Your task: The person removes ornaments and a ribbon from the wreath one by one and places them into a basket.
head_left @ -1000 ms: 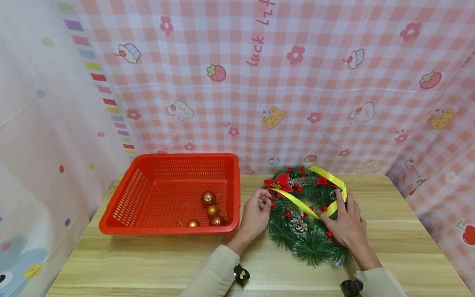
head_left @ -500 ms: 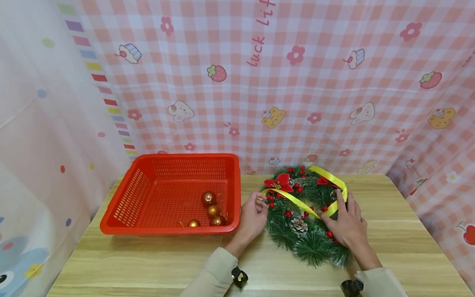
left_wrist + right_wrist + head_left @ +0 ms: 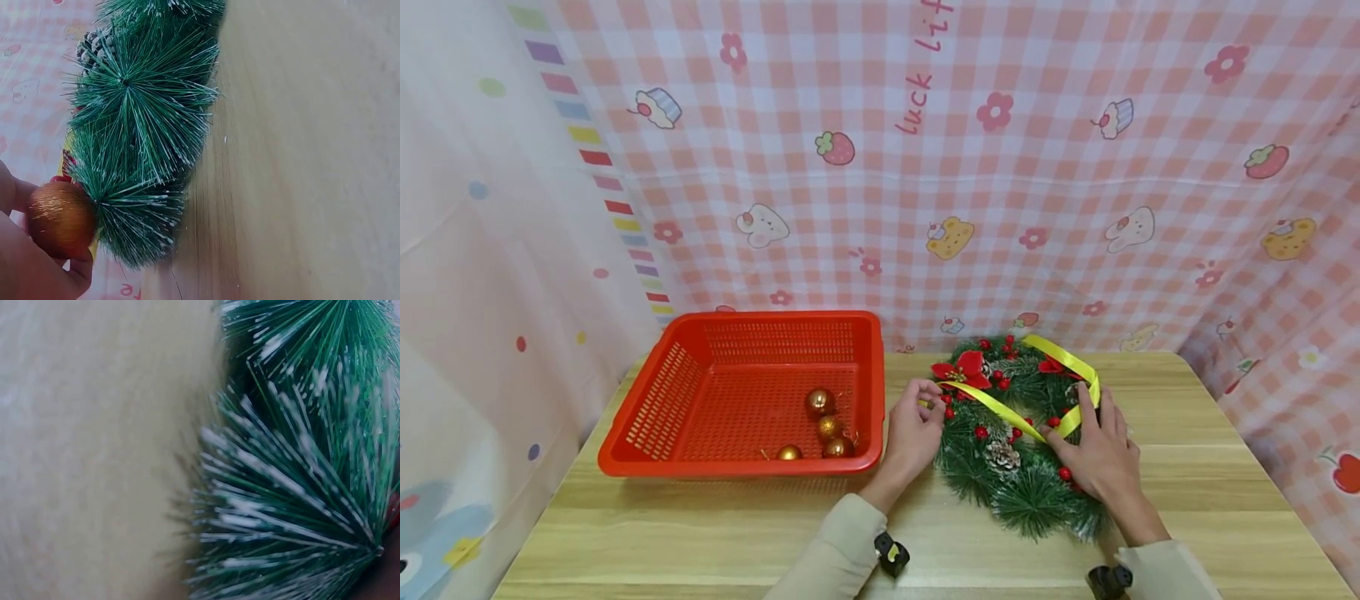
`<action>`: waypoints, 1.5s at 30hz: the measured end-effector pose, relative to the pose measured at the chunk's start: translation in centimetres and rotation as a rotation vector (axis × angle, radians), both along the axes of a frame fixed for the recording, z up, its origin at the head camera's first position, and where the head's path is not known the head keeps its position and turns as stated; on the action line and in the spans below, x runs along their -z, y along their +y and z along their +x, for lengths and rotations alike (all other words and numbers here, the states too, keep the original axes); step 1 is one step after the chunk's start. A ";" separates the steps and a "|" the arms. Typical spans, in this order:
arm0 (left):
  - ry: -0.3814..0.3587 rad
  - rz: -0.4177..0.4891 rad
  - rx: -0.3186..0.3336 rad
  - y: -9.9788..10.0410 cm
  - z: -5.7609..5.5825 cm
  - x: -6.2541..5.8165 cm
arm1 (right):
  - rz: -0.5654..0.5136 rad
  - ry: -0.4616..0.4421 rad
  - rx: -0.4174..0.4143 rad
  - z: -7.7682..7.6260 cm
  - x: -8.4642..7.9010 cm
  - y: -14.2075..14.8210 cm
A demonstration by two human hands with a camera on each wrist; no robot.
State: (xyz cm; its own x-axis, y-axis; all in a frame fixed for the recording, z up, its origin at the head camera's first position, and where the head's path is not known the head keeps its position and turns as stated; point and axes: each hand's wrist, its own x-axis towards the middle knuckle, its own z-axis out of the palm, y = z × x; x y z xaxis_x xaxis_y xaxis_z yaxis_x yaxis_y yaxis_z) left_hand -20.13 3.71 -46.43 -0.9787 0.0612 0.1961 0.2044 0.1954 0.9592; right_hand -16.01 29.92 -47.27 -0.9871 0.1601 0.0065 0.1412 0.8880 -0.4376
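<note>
A green Christmas wreath point(image 3: 1032, 502) with red berries, a red poinsettia point(image 3: 964, 370) and a frosted pine cone point(image 3: 1002, 456) lies on the table. Yellow ribbon point(image 3: 992, 405) runs in an angled band across it. At the wreath's left edge my left hand point(image 3: 912, 437) holds a coppery bauble point(image 3: 61, 219) between thumb and fingers; the fingers mostly hide it in the head view. My right hand point(image 3: 1101, 457) rests on the wreath's right side, fingers spread, with thumb and forefinger touching the ribbon. The right wrist view mainly shows blurred, white-tipped needles.
A red plastic basket point(image 3: 741, 467) stands to the left, close to my left hand. Inside are several gold and copper baubles point(image 3: 821, 402). Behind the wooden table point(image 3: 700, 533) hangs a pink checked curtain point(image 3: 865, 208).
My left hand and the ribbon beside it shifted slightly left, then back right. My right hand and the wreath have stayed put.
</note>
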 end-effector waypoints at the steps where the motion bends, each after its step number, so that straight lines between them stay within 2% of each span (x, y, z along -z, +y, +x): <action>1: 0.001 0.002 0.011 0.1 0.0 -0.1 | 0.000 0.000 0.000 0.0 0.0 0.0; 8: 0.027 -0.019 0.067 0.4 0.0 -0.2 | 0.003 -0.001 0.004 0.0 0.0 0.0; 12: 0.114 -0.078 0.116 0.5 -0.1 0.0 | 0.002 0.005 0.004 0.0 0.0 0.0; 15: 0.243 -0.180 0.149 0.5 -0.2 0.3 | 0.000 0.006 0.003 0.0 0.0 0.0; 22: 0.624 -0.532 0.177 0.1 -0.5 0.9 | 0.003 0.011 0.001 -0.1 -0.1 -0.1; 28: 0.846 -0.733 0.201 -0.2 -0.6 0.9 | 0.007 0.015 0.000 -0.1 0.0 0.0; 32: 0.938 -0.838 0.193 -0.4 -0.6 1.0 | 0.006 0.014 -0.002 -0.1 0.0 0.0; 35: 0.910 -0.825 0.183 -0.5 -0.4 1.1 | 0.006 0.015 -0.002 -0.1 0.0 0.0; 41: 0.688 -0.685 0.168 -0.7 0.0 0.9 | 0.006 0.022 -0.001 -0.1 0.1 0.1; 45: 0.614 -0.658 0.143 -0.8 0.3 0.7 | 0.009 0.013 -0.001 0.0 0.1 0.0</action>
